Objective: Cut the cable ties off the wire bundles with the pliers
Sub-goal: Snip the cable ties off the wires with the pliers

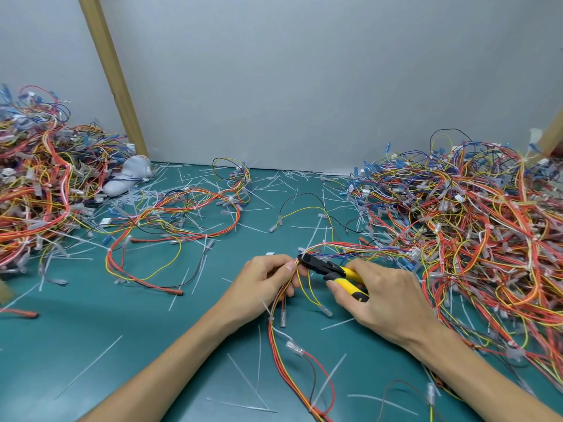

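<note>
Pinching a wire bundle [289, 287] in left hand [265, 278], fingers closed round the thin strands just left of the cutting point, low centre of the green bench [122, 324]. Right hand [377, 296] wrapped shut on the yellow handles of the pliers [329, 269], black nose aimed left at the bundle right by the left fingertips; can't tell if a cable tie sits between the jaws, too small.

Handling, as a guess: bundle light, floppy, no stiffness to speak of, so needs holding close beside the tie or it sags away from the blades. Thin insulation, easy to nick; best catch only the tie w/ the tips. Clear connectors [294, 348] on wire ends look brittle-ish, poor grip points. Ties stiff, slick plastic, likely to spring off when snipped. One white tie [269, 313] visible lower on same bundle, below left hand.

Big tangled piles far left [39, 190] & right [475, 226]; cut tie scraps [243, 379] scattered across bench.
</note>
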